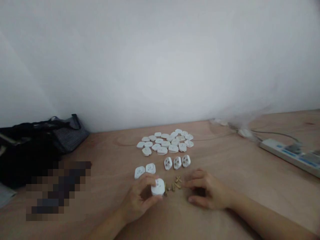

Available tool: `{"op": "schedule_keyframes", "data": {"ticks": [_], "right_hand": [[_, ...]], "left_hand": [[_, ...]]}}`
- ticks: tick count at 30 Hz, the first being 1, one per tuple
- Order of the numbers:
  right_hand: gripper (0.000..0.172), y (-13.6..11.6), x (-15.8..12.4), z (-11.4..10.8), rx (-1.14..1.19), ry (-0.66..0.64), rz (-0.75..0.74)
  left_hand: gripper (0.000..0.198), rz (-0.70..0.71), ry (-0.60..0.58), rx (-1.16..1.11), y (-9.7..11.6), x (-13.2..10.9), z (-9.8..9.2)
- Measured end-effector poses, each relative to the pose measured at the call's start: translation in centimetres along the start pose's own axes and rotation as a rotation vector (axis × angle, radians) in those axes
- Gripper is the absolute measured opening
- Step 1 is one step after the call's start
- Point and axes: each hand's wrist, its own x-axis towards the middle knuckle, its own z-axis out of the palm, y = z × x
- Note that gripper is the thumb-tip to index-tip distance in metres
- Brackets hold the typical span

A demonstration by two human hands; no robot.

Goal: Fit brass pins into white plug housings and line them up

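A white plastic plug housing [158,187] is gripped between the thumb and fingers of my left hand [136,198], low over the wooden table. Small brass plug pins [177,182] lie loose just right of it. Beside these pins, my right hand [208,190] rests with its thumb and curved fingers apart, and I see nothing between them. Two white housings [150,168] sit just beyond my left hand. Three more white housings [177,163] with dark openings stand in a row behind the pins.
Many white plug parts [165,144] are spread in a cluster near the wall. A black bag [30,146] and a blurred dark object [62,190] lie at the left. On the right are a power strip [287,155] with a cable and a clear plastic bag [241,125].
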Motion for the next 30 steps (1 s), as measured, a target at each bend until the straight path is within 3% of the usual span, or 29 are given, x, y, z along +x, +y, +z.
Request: {"op": "schedule_keyframes", "data": {"ticks": [30], "right_hand": [[0.026,-0.15,0.12,-0.2,0.019,-0.006,-0.01]], "left_hand": [[0.021,0.017,-0.006,-0.007,0.08,0.13,0.13]]}}
